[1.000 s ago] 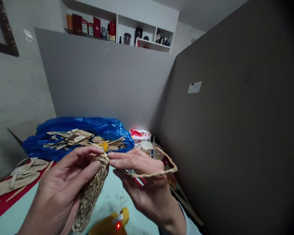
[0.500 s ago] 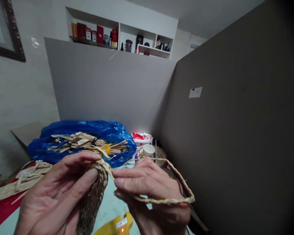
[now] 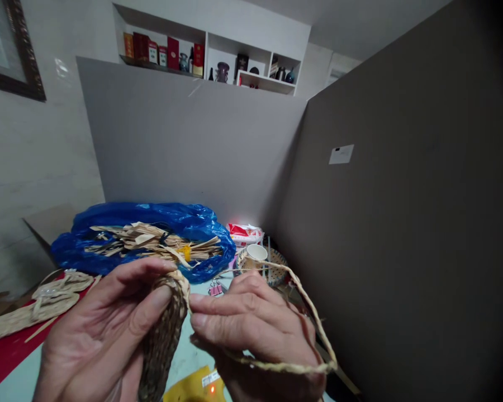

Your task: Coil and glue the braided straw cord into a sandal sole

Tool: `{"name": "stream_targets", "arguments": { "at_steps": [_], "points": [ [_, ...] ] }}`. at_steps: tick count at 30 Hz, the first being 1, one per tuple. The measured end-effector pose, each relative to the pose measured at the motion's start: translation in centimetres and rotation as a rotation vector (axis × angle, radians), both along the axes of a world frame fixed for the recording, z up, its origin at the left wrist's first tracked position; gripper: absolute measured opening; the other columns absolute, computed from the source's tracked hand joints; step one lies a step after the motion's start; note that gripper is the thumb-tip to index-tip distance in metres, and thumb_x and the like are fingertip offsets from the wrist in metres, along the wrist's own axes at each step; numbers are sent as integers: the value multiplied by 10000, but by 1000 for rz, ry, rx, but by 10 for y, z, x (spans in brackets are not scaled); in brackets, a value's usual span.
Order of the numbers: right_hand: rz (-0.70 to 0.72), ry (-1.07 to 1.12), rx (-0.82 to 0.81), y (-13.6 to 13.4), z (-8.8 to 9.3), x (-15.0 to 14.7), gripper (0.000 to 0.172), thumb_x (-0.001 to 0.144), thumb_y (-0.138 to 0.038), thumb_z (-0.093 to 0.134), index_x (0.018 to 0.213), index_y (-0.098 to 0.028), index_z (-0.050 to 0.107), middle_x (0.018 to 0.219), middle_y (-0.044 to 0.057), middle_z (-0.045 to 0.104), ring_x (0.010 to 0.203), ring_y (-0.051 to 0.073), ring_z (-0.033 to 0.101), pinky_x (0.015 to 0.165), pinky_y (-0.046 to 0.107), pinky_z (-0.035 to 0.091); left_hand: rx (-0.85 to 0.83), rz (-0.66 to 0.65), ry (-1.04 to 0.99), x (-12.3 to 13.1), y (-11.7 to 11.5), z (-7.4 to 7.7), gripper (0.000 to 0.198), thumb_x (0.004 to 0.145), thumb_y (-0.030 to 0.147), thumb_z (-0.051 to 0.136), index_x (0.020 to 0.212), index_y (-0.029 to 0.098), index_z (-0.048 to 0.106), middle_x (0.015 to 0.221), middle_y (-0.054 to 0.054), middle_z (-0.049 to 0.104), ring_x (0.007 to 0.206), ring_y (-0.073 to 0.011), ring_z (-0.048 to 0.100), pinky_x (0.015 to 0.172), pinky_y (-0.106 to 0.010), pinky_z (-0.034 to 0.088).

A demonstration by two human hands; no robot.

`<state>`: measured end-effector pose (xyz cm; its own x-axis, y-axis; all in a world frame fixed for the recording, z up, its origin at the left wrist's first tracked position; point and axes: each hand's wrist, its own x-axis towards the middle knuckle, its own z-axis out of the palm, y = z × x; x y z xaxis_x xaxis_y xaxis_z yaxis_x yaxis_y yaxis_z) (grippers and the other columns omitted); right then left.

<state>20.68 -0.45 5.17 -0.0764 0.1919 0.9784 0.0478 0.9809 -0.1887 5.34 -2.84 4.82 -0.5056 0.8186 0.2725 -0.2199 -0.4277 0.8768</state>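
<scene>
My left hand [image 3: 96, 340] grips a woven straw disc [image 3: 161, 340], held edge-on, thumb pressed on its rim. My right hand [image 3: 255, 335] pinches the braided straw cord [image 3: 314, 324] right where it meets the disc's top edge. The cord loops out to the right, round the back of my right hand and under it. Both hands are closed on the straw work, just above the table.
A blue plastic bag [image 3: 151, 220] holding loose straw strips [image 3: 151, 243] lies behind. Braided straw pieces [image 3: 37, 304] lie on red cloth at left. A yellow glue gun [image 3: 197, 388] sits below my hands. A paper cup [image 3: 255, 254], pink clips [image 3: 215, 288] and grey partitions stand behind and right.
My hands have come closer to the camera and lower in view. The cord loop has lengthened and swung down to the right. The grip on the disc is unchanged.
</scene>
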Motion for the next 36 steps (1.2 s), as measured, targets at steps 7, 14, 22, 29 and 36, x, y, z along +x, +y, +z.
{"name": "stream_targets", "arguments": {
  "at_steps": [7,14,22,29,36],
  "points": [
    [1,-33,-21,10,-6,-5,289,845,-1,696,1064,-186,732,1060,67,839,833,154,773,748,319,563,-138,-176,-243,8,8,11,530,405,372,1024,876,286,796,856,-49,765,793,-223,722,666,-236,643],
    [14,-59,-177,-1,-3,-8,225,839,-22,780,1036,-123,739,1026,126,797,978,183,778,885,245,622,-120,-147,-219,10,7,12,507,457,383,1002,896,272,772,767,-14,706,674,-171,665,525,-188,600],
    [3,153,-355,-1,-19,-25,198,858,-71,707,937,-253,707,1025,40,689,926,171,717,799,290,623,-14,-83,-34,15,4,7,234,691,306,863,898,310,755,869,22,732,833,-170,723,681,-164,620],
    [65,110,-499,-4,2,-8,174,838,-64,742,837,-228,684,972,22,725,882,177,735,780,319,611,18,-125,189,2,6,3,276,748,497,869,974,349,811,969,32,802,945,-165,763,806,-115,599],
    [103,93,-502,-6,10,-4,165,823,-47,750,815,-208,713,921,36,760,844,180,756,778,320,626,116,95,443,-16,9,-14,159,809,401,853,961,369,819,972,117,824,883,-122,750,797,-97,580]
  ]
}}
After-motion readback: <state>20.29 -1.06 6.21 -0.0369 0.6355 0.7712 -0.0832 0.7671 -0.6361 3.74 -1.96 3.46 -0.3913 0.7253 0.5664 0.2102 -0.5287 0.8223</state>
